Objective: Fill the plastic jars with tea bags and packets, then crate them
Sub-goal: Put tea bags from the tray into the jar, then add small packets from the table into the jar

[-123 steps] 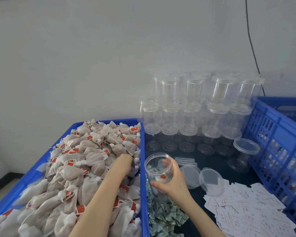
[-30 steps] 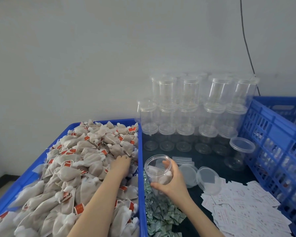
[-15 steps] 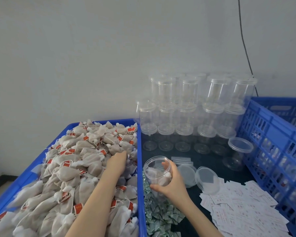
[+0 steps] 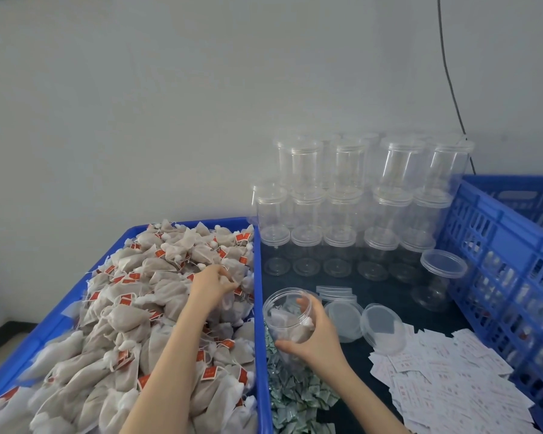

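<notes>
My right hand (image 4: 315, 338) grips a clear plastic jar (image 4: 287, 314) with no lid, tilted toward the left, with several tea bags inside. My left hand (image 4: 212, 285) reaches into the blue bin (image 4: 257, 308) heaped with grey-brown tea bags (image 4: 132, 308) bearing red tags, its fingers pinching a tea bag near the bin's right wall. A pile of small green-white packets (image 4: 292, 396) lies under the jar. White paper packets (image 4: 445, 380) are spread at the lower right.
Clear empty jars (image 4: 351, 195) with lids are stacked in three tiers against the wall. One open jar (image 4: 439, 277) stands at the right. Loose clear lids (image 4: 380, 327) lie on the dark table. A blue slotted crate (image 4: 508, 264) borders the right side.
My left hand has lifted slightly and shifted right in the tea bag pile, closing its fingers on a bag. The jar in my right hand holds more bags than four seconds ago.
</notes>
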`<action>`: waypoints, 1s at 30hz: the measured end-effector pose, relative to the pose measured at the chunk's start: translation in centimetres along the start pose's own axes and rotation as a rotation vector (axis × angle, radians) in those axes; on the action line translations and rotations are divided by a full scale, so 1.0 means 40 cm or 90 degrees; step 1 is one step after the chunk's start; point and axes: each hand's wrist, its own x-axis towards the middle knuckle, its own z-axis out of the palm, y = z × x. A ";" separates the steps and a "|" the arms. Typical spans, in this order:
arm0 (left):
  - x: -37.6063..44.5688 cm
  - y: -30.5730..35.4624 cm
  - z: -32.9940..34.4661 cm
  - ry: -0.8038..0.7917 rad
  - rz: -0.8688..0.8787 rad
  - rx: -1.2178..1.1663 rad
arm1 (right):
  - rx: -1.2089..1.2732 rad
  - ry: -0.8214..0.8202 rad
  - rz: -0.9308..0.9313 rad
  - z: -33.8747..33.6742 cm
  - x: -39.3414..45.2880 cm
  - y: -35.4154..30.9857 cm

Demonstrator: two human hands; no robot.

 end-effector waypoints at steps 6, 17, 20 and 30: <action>-0.009 0.020 -0.023 0.111 0.025 -0.081 | 0.002 0.000 0.001 -0.001 0.000 0.000; -0.107 0.156 -0.047 0.093 0.298 -0.382 | 0.015 0.007 -0.006 0.001 0.009 -0.006; -0.128 0.176 -0.007 -0.050 0.387 -0.138 | 0.028 0.017 0.002 -0.002 0.012 -0.013; -0.151 0.222 0.038 -0.128 0.403 0.243 | 0.019 0.034 -0.015 -0.015 -0.005 -0.006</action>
